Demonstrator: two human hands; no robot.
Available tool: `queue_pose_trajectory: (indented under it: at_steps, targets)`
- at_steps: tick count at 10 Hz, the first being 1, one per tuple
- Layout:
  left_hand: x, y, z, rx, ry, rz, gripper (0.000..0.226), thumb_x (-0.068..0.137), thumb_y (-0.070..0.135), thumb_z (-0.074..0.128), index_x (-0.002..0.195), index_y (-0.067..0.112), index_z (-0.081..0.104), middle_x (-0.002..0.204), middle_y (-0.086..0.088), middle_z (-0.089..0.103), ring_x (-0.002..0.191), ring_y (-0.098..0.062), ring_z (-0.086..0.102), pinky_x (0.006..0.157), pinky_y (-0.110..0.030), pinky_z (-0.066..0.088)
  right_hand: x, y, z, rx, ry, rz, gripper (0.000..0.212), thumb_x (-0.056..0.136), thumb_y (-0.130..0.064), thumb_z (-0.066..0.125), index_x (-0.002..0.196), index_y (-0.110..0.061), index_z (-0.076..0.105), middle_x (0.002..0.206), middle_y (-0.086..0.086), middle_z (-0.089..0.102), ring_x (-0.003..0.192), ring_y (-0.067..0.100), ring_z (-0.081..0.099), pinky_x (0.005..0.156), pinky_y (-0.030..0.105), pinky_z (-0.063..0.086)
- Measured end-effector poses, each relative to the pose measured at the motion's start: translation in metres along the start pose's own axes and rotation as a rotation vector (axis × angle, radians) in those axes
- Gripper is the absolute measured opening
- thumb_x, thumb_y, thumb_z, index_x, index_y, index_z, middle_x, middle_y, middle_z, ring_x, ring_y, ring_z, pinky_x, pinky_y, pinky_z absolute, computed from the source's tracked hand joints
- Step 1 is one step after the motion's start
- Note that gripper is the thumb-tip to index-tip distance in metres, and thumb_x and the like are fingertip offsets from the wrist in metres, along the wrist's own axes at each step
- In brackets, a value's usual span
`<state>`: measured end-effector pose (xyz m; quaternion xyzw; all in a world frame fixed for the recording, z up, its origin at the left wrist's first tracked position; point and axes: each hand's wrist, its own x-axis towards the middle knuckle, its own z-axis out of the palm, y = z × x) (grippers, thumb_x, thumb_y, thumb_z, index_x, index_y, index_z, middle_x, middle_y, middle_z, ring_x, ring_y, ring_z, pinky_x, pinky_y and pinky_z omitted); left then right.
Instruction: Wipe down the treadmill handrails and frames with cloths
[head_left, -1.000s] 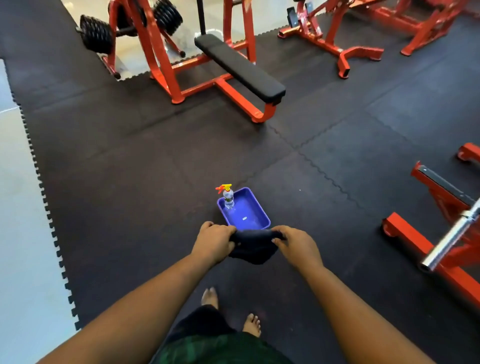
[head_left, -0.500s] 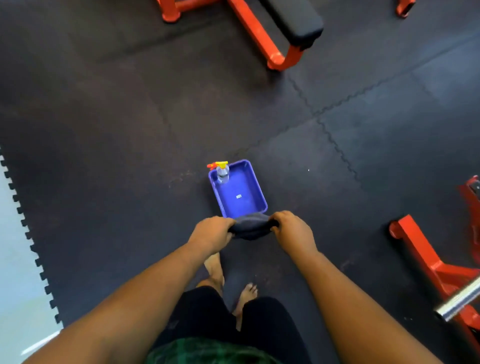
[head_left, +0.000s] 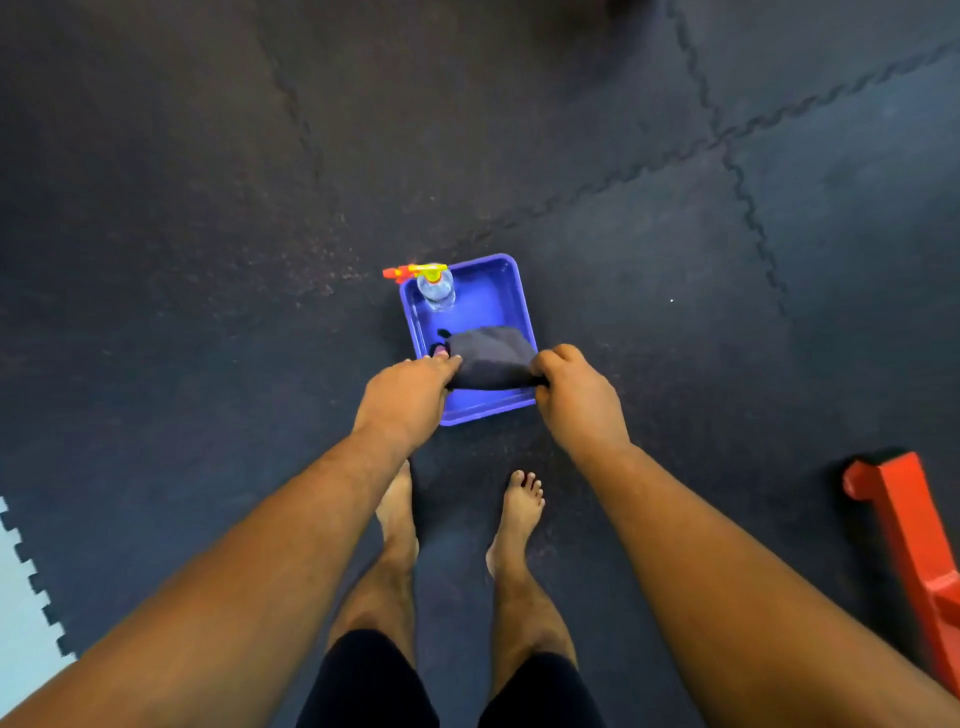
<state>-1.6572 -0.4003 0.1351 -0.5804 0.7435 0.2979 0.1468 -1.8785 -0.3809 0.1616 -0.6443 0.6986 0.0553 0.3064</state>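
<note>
A dark grey cloth (head_left: 488, 356) hangs stretched between both hands, just above a blue plastic tray (head_left: 511, 306) on the floor. My left hand (head_left: 405, 397) pinches the cloth's left end. My right hand (head_left: 579, 397) grips its right end, fingers curled round it. A clear spray bottle (head_left: 435, 288) with a yellow and orange trigger stands upright in the tray's far left corner. No treadmill is in view.
Black interlocking rubber mats (head_left: 675, 234) cover the floor. A red steel machine foot (head_left: 914, 540) lies at the right edge. A pale floor (head_left: 21, 613) begins at the lower left. My bare feet (head_left: 514, 514) stand just behind the tray.
My view has tilted down and closed in on the tray. Both hands have lowered the cloth over the tray. The red benches have left the view.
</note>
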Motion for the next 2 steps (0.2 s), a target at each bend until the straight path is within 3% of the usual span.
queue_pose_trajectory:
  at_steps: [1,2]
  targets:
    - [0.016,-0.010,0.033,0.014,-0.065,-0.005,0.052,0.105,0.025,0.051,0.155,0.025,0.039,0.158,0.001,0.047,0.139,-0.027,0.049,0.112,-0.043,0.039,0.020,0.015,0.034,-0.020,-0.089,0.006,0.015,0.096,-0.013,0.059,0.110,-0.014,0.063,0.117,0.007,0.055,0.091,0.034,0.061,0.072,0.047,0.055]
    - [0.021,-0.018,0.059,-0.039,-0.198,-0.045,0.061,0.106,0.037,0.051,0.160,0.017,0.030,0.168,-0.004,0.029,0.153,-0.023,0.029,0.123,-0.042,0.026,0.028,0.024,0.062,0.035,-0.201,0.047,0.035,0.098,-0.025,0.066,0.132,-0.017,0.063,0.136,0.005,0.055,0.114,0.031,0.062,0.091,0.042,0.053]
